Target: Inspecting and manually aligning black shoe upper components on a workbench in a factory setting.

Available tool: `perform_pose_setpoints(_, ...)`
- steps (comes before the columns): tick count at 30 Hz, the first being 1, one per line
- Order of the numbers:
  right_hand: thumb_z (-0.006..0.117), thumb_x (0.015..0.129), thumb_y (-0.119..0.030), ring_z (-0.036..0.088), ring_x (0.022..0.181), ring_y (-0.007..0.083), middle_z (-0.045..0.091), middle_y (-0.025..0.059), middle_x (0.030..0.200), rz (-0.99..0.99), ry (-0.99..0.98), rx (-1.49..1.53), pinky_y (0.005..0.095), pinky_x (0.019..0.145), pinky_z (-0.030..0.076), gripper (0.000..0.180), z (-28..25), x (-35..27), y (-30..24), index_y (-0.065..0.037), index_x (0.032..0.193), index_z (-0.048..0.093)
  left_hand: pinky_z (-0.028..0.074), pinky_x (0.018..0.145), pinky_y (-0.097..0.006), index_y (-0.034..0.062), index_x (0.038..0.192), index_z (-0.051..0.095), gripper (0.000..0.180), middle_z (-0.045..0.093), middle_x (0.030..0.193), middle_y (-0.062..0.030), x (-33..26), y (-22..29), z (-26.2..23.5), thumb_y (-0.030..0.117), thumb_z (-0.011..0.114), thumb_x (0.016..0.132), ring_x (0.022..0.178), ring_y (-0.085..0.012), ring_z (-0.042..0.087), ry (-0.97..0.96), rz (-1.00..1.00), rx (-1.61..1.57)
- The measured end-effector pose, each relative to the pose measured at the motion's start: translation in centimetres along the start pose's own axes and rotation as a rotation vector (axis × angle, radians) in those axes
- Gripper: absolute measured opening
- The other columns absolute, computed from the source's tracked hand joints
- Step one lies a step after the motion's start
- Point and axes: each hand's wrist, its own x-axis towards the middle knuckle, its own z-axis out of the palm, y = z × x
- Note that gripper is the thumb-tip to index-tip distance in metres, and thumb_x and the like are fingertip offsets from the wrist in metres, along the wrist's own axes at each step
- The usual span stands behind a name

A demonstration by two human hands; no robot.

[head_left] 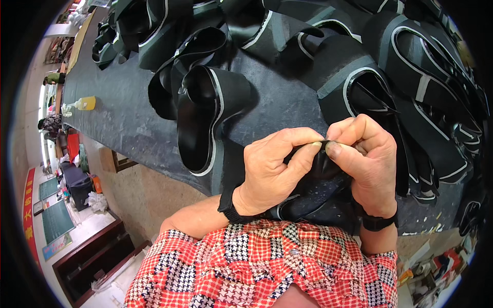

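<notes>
My left hand and my right hand meet in front of my chest, thumbs and forefingers pinched close together. Between them they grip the edge of a black sheet-like piece, which hangs below the fingers. Its full shape is hidden by my hands. To the left of my left hand lies a curved black piece with an opening edged in pale grey tape. Another such black piece sits just beyond my right hand.
Several more taped black pieces are heaped along the far side and right of the dark worktable. A bottle of yellow liquid stands near the table's left edge. A black bag is farther left, below the table.
</notes>
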Motion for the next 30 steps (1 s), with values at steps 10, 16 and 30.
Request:
perform_pose_setpoints(10, 0.061, 0.072, 0.007, 0.05, 0.062, 0.0027, 0.058, 0.003, 0.076, -0.062, 0.069, -0.048, 0.0171, 0.053, 0.041, 0.012, 0.1, 0.4, 1.0, -0.001, 0.072, 0.052, 0.043, 0.054, -0.021, 0.0025, 0.09, 0.061, 0.01, 0.059, 0.069, -0.0056, 0.4, -0.4, -0.2, 0.005, 0.061, 0.081, 0.058, -0.0085, 0.054, -0.093, -0.073, 0.038)
perform_pose_setpoints(16, 0.062, 0.072, 0.005, 0.05, 0.061, 0.0027, 0.058, 0.001, 0.073, -0.128, -0.038, -0.133, 0.0169, 0.053, 0.041, 0.011, -1.2, 0.8, 1.0, -0.001, 0.075, 0.053, 0.04, 0.066, -0.018, 0.0003, 0.091, 0.059, 0.009, 0.056, 0.078, 0.0027, 2.0, 0.7, -1.7, 0.006, 0.059, 0.084, 0.074, -0.003, 0.048, -0.405, -0.447, -0.117)
perform_pose_setpoints(30, 0.064, 0.075, 0.0, 0.056, 0.072, 0.0059, 0.06, 0.0042, 0.083, 0.226, -0.253, -0.054, 0.018, 0.063, 0.045, 0.02, -1.7, 0.9, -0.1, 0.0, 0.091, 0.053, 0.035, 0.062, -0.017, 0.0013, 0.086, 0.06, 0.009, 0.053, 0.076, 0.0047, -0.3, 1.2, -2.2, 0.01, 0.057, 0.085, 0.068, -0.0024, 0.044, -0.272, -0.506, -0.28)
